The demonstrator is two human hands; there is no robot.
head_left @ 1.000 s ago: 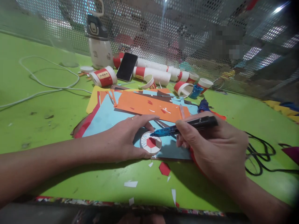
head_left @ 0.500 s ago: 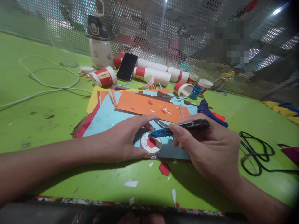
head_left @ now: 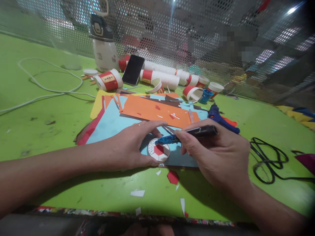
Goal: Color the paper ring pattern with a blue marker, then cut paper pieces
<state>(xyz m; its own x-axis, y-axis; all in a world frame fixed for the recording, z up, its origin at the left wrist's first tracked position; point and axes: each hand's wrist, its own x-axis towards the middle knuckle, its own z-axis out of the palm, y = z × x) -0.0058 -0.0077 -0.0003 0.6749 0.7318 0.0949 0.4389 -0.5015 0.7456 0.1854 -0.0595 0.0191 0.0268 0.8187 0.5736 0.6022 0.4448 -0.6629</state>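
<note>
A small round white disc (head_left: 162, 156) lies on dark paper, with a red hexagon in its middle, black lines running outward and blue dots in its upper left part. My left hand (head_left: 134, 144) steadies it, thumb at the near edge and fingers curled round the far side. Pinched in my right hand (head_left: 216, 150) is a blue marker pen (head_left: 169, 139) with a dark barrel; its tip meets the disc's upper left part. Under my hands are stacked sheets of coloured paper, among them a light blue sheet (head_left: 103, 127) and an orange strip (head_left: 145, 109).
Farther back are a smartphone (head_left: 133, 70), a water bottle (head_left: 104, 52) and several red-and-white paper cups (head_left: 109, 80). A blue glue gun (head_left: 219, 118) lies right of the paper, above a coiled black cable (head_left: 269, 160). Paper scraps (head_left: 137, 193) lie near the table's front edge.
The marker's tip has shifted slightly left on the disc, and my right hand has moved a little left with it. My left hand keeps its hold on the disc.
</note>
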